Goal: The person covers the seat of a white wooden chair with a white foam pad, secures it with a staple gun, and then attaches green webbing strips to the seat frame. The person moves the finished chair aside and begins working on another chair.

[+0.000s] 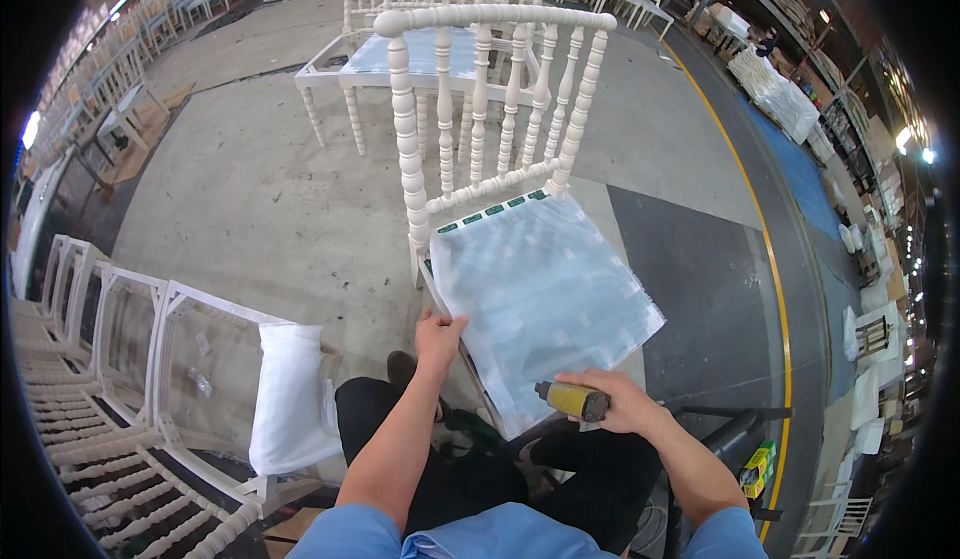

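A white chair with turned spindles stands in front of me. White, bluish-looking cloth covers its seat, and green patches show along the back edge. My left hand is at the seat's left side, fingers closed at the cloth's edge; the fingertips are partly hidden. In my right hand is a yellow-and-black hand tool, held over the seat's front edge. Its dark narrow tip points left; its exact kind cannot be made out.
Another white chair stands beyond this one. To my left lie white chair frames with a folded white cloth over one. A dark stand with a yellow-green box is at my right, near a yellow floor line.
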Available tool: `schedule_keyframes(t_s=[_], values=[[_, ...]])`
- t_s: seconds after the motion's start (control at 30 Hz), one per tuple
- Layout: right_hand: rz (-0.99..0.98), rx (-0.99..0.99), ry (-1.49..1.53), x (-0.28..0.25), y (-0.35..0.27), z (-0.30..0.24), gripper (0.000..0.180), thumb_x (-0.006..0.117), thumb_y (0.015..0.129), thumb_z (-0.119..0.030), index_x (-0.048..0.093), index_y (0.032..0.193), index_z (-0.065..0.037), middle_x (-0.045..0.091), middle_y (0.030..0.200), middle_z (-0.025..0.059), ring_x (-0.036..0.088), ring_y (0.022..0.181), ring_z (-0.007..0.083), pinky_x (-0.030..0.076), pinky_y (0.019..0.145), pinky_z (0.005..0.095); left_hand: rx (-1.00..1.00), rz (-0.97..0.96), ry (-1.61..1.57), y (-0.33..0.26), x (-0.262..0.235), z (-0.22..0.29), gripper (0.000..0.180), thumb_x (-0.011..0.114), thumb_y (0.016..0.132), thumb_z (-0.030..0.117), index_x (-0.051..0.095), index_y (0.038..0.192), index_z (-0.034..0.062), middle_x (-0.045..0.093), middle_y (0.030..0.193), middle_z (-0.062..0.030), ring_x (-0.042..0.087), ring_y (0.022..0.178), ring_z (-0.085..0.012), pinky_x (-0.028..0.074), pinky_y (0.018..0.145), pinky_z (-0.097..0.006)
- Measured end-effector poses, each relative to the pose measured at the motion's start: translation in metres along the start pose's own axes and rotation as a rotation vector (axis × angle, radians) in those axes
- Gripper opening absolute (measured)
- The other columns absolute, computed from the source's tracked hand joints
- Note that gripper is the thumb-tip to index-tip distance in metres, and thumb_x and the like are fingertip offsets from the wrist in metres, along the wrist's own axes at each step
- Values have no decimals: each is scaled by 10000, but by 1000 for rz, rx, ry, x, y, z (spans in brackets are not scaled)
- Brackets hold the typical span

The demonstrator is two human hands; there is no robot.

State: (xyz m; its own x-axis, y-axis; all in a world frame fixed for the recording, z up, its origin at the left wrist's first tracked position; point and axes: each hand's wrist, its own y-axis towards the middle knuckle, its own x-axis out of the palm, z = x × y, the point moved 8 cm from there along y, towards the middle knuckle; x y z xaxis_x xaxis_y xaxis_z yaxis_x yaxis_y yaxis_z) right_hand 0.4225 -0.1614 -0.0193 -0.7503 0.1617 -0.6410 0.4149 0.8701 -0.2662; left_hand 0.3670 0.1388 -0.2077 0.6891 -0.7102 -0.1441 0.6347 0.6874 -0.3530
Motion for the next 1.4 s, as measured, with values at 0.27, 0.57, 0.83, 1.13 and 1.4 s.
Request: schedule_keyframes(t_s=[0.27,0.57,0.83,1.13,1.4], values=[[-10,-92,-40,-5,21,-15,731,890,838,-100,623,1514,-187,731,1216,154,724,1119,378,563,984,414,-11,-93,186,0,-2,-1,363,898,831,276,728,748,-34,604,1470,-358,445,1539,-424,434,1182,-451],[-58,-100,-77,-23,70,-43,726,880,838,-143,616,1512,-202,734,1273,179,710,1133,416,565,974,440,123,-6,70,3,-1,-6,263,858,844,202,741,786,-26,371,1700,-309,299,1594,-499,323,1271,-490],[-238,-73,-107,0,146,-29,703,892,859,-171,628,1507,-246,762,1238,171,719,1111,407,564,981,453,210,-32,132,3,2,-4,191,854,834,190,782,809,15,464,1663,-254,351,1559,-504,335,1260,-522],[-424,11,-164,30,200,-18,733,906,832,-127,643,1505,-248,776,1269,143,739,1115,335,567,1022,429,182,-21,155,10,-8,-16,155,884,818,196,822,852,58,495,1658,-181,645,1358,-305,528,1072,-417],[-480,25,-193,38,206,-13,723,901,849,-191,627,1516,-246,779,1227,167,726,1135,398,571,1004,455,122,-51,117,7,-8,-12,156,886,791,146,805,826,17,517,1637,-194,588,1414,-353,503,1128,-435]])
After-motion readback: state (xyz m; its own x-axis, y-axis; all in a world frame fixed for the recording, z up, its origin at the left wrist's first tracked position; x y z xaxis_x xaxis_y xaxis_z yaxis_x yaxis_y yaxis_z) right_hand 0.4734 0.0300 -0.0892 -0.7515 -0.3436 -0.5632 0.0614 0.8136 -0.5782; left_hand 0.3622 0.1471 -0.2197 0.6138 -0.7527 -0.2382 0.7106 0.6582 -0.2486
